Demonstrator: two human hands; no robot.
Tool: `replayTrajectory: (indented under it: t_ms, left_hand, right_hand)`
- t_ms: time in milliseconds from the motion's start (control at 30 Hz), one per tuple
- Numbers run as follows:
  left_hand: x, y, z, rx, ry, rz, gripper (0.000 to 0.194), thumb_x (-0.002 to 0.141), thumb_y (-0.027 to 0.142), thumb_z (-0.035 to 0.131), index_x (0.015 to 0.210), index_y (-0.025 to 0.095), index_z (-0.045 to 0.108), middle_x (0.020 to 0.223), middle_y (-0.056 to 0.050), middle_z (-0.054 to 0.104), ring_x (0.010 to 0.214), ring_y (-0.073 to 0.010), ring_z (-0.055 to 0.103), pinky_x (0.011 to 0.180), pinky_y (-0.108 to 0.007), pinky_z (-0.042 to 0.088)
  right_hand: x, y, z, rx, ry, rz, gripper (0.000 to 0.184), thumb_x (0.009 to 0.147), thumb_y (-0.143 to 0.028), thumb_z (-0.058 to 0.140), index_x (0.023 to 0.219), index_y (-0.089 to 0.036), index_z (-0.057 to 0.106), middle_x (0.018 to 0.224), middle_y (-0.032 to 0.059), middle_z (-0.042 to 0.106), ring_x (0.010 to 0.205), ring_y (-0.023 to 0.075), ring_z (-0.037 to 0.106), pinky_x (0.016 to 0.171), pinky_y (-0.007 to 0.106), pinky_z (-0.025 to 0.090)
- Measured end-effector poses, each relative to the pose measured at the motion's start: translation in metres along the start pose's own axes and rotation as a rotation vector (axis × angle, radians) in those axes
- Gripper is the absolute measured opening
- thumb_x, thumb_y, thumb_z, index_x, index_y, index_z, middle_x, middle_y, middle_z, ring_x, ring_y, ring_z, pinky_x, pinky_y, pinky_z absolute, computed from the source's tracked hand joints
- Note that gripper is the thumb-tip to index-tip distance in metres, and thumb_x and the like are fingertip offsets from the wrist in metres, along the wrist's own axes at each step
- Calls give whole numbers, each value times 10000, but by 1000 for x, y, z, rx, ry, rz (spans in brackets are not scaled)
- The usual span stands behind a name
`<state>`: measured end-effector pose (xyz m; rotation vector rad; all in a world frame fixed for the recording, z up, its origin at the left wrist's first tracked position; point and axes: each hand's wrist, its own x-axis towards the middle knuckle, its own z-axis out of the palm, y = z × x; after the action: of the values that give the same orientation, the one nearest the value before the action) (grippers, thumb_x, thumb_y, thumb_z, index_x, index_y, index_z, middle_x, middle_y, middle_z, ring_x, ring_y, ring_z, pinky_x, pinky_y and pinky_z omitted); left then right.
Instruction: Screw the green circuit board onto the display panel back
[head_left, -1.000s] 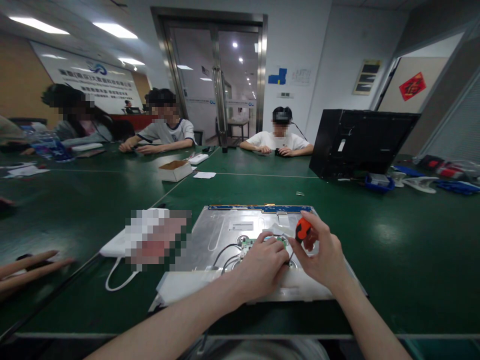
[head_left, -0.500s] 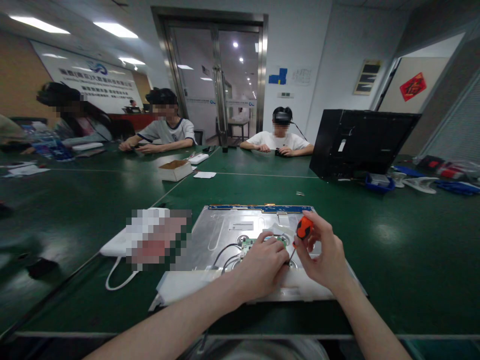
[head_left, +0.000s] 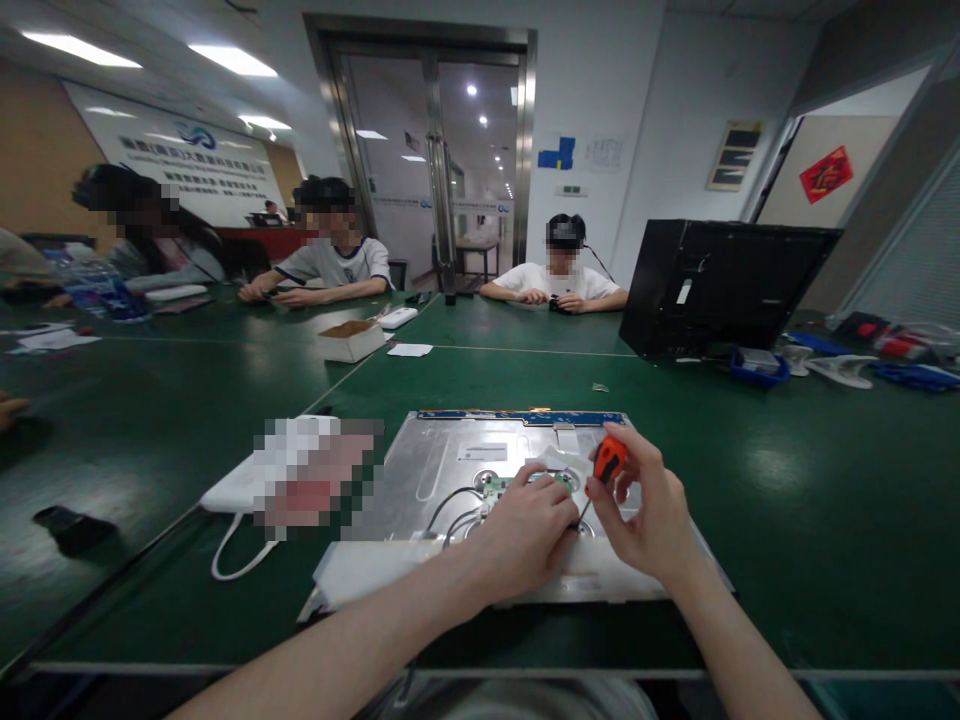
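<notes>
A silver display panel (head_left: 450, 470) lies back-up on the green table (head_left: 787, 500), close to me. A small green circuit board (head_left: 496, 486) with black wires sits on its middle. My left hand (head_left: 525, 535) rests curled on the board, fingers pressed down against it. My right hand (head_left: 641, 510) is closed round an orange-handled screwdriver (head_left: 607, 459), its dark shaft slanting down toward the board beside my left fingers.
A white device with a looped cable (head_left: 236, 520) lies left of the panel. A black monitor shell (head_left: 712, 285) stands at the back right beside blue trays. A cardboard box (head_left: 349, 340) sits mid-table. Three people sit at the far side. A dark object (head_left: 71, 527) lies far left.
My hands have stayed almost still on the board; the screwdriver handle has shifted slightly. At the left edge another person's fingers have withdrawn, leaving a dark object on the table.
</notes>
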<state>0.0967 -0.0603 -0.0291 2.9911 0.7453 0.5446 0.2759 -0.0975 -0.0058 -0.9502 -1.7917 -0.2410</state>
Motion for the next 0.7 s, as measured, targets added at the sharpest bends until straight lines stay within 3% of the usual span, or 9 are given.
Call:
replayTrajectory:
  t_ms: [200,467,700]
  left_hand:
    - [1,2,-3,14,-2,-7,87,930,170,593,939,183,679,940,-52,712,926,-227,647,1098,-446,368]
    - [0,1,-3,-13,-2,-15,100,950,183,588,960,182,688,1005,-61,721,988,-232,652,1109,-448,355]
    - [0,0,0,-1,13,0,119,943,178,596,1022,196,682,1033,-62,713,1022,-237,652,1106,-455,356]
  right_hand:
    - [1,-1,0,6,24,11,434,967,-200,529,1383,-215,407,697,-59,579,455,106,552,425,204,465]
    - [2,2,4,-66,99,-30,322,1016,-330,577,1295,-221,458,653,-93,529,416,86,518,399,182,434]
    - [1,1,1,-31,34,-14,385,1017,-326,557,1365,-206,442,688,-61,585,444,101,531,423,207,454]
